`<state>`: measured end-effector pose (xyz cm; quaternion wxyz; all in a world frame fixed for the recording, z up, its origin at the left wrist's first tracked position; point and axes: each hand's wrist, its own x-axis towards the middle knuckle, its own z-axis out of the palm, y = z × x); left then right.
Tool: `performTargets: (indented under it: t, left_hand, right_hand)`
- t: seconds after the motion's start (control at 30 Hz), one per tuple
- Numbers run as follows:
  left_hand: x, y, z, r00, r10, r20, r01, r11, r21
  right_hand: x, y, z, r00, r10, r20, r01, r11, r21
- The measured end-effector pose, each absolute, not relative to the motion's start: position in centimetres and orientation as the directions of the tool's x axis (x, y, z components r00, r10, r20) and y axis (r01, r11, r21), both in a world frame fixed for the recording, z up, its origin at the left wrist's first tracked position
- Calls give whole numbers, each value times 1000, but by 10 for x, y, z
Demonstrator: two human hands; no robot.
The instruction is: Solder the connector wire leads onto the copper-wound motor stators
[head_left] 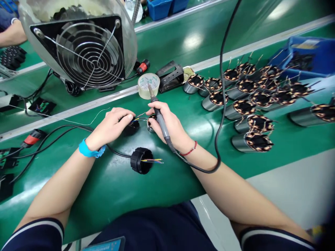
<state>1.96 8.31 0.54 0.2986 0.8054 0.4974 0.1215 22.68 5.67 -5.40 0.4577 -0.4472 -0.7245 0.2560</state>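
Observation:
My right hand (pixel 171 127) is closed around the grey handle of a soldering iron (pixel 161 122). Its tip points away from me, over a round, clear tape-like roll (pixel 148 85); whether they touch I cannot tell. Partly hidden behind that hand is a small wound motor stator (pixel 151 124). My left hand (pixel 112 126), fingers bent and thumb on top, grips a black cap (pixel 131 128) with thin coloured wires reaching toward the stator. A thin solder wire (pixel 91 122) trails left from this hand. Nearer me lies another black cap (pixel 141 160) on a cable, bare wire ends sticking out.
A caged fan (pixel 95 64) stands at the upper left. Several stators (pixel 243 109) stand in rows on the right, beside a blue bin (pixel 314 57). A black metal holder (pixel 171 76) sits behind the roll. The iron's cord (pixel 222 87) loops overhead. Another person's arm (pixel 13 35) shows top left.

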Motion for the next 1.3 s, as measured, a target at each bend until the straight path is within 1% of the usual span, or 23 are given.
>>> performTargets:
  t: [0.07, 0.17, 0.23, 0.33, 0.4, 0.57, 0.67, 0.77, 0.83, 0.9, 0.97, 1.07, 1.13, 1.2, 1.3]
  left_hand:
    - [27, 92, 7, 483, 848, -216, 730, -255, 634]
    - [35, 100, 9, 457, 807, -374, 689, -54, 723]
    - [36, 103, 11, 450, 787, -421, 641, 43, 766]
    - [37, 107, 12, 425, 790, -441, 613, 107, 783]
    - [40, 111, 12, 418, 803, -425, 627, 84, 775]
    - [58, 113, 15, 452, 800, -394, 706, -51, 707]
    - [60, 110, 16, 465, 811, -353, 684, -77, 725]
    - [54, 107, 16, 505, 781, -368, 679, -96, 728]
    - [50, 106, 16, 514, 756, -404, 682, -75, 728]
    - [48, 105, 14, 477, 776, -413, 673, -20, 739]
    - [50, 104, 11, 432, 817, -382, 645, 17, 764]
    - [55, 103, 6, 396, 860, -322, 602, 22, 798]
    - [56, 102, 5, 390, 864, -320, 585, 36, 810]
    - [53, 101, 8, 413, 840, -350, 593, 44, 804]
    - [45, 101, 17, 496, 750, -437, 656, 6, 755]
  right_hand:
    - [225, 59, -58, -139, 890, 434, 352, 454, -819]
    - [225, 61, -60, -100, 909, 405, 282, 417, -864]
    - [226, 62, -58, -116, 923, 367, 288, 385, -877]
    - [227, 64, -55, -143, 933, 331, 287, 359, -888]
    - [226, 65, -54, -136, 938, 318, 257, 343, -903]
    - [225, 66, -52, -118, 946, 301, 224, 321, -920]
    - [227, 65, -50, -122, 943, 311, 249, 332, -910]
    - [227, 65, -51, -120, 940, 318, 274, 339, -900]
    - [226, 65, -53, -123, 936, 329, 269, 350, -897]
    - [226, 65, -55, -122, 933, 340, 258, 360, -896]
    - [226, 66, -56, -110, 933, 341, 257, 359, -897]
    - [227, 65, -55, -103, 932, 348, 277, 363, -890]
    - [229, 65, -53, -98, 925, 367, 301, 380, -875]
    - [230, 63, -51, -87, 915, 393, 324, 399, -858]
    - [231, 62, -48, -72, 895, 439, 347, 436, -831]
